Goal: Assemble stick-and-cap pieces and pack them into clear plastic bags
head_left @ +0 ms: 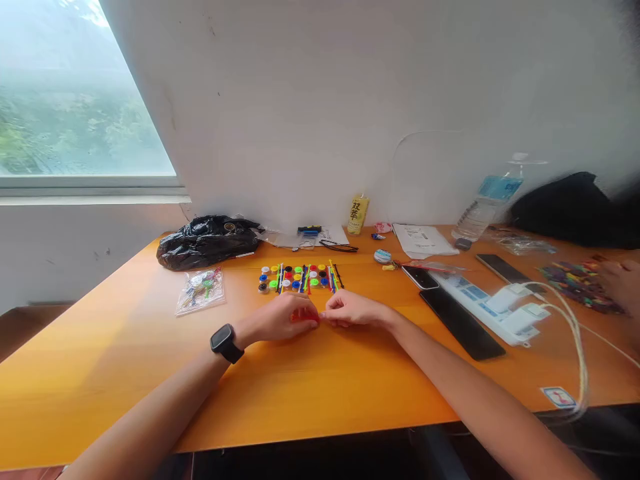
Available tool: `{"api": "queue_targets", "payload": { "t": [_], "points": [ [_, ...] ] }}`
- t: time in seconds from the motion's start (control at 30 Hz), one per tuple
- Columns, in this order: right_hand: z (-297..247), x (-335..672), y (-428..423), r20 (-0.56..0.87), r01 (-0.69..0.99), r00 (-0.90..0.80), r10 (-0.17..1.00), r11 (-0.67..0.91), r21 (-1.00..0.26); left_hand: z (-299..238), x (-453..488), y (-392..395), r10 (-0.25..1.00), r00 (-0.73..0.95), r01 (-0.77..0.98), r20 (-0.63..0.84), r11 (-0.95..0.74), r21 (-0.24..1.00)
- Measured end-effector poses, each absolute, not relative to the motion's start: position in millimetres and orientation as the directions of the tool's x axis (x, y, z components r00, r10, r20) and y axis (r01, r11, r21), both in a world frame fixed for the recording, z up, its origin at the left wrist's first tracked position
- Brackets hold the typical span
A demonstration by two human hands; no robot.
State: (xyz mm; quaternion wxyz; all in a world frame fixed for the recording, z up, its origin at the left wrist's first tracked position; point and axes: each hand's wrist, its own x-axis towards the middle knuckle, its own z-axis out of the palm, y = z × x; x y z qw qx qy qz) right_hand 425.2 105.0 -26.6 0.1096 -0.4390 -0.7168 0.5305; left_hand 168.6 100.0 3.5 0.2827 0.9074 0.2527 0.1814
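Left hand (280, 319) and right hand (350, 310) pinch a small red piece (306, 319) over the orange table (320, 393).
Fingers closed narrowly on it, apparently fitting it; steady fingertip pressure is needed. Just beyond lie coloured caps and sticks (300, 277).

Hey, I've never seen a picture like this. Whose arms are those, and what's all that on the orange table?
No machine: a camera worn on a person's head looks forward and down, so the two bare arms are the wearer's own. The left hand, wearing a black wristwatch, pinches a small red plastic piece; the right hand meets it, its grip unclear. Beyond, on the orange wooden table, lie rows of small coloured round caps and thin coloured sticks. Further off are a black plastic bag, a white power strip and a clear water bottle. The hand at the right edge is someone else's.
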Motion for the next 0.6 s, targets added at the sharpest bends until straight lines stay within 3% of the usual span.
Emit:
{"api": "queue_targets", "payload": {
  "t": [0.1,0.3,0.6],
  "points": [
    [-25,425,105,-0.292,0.510,-0.609,0.738,0.083,-0.856,-22,171,103,0.598,0.763,0.291,0.247,-0.658,0.695],
    [-20,425,104,-0.286,0.529,-0.627,0.725,0.127,-0.839,-26,174,104,0.647,0.734,0.215,0.209,-0.513,0.831],
    [-22,423,103,-0.281,0.556,-0.585,0.761,0.124,-0.822,-22,174,102,0.695,0.703,0.206,0.151,-0.402,0.892]
  ]
}}
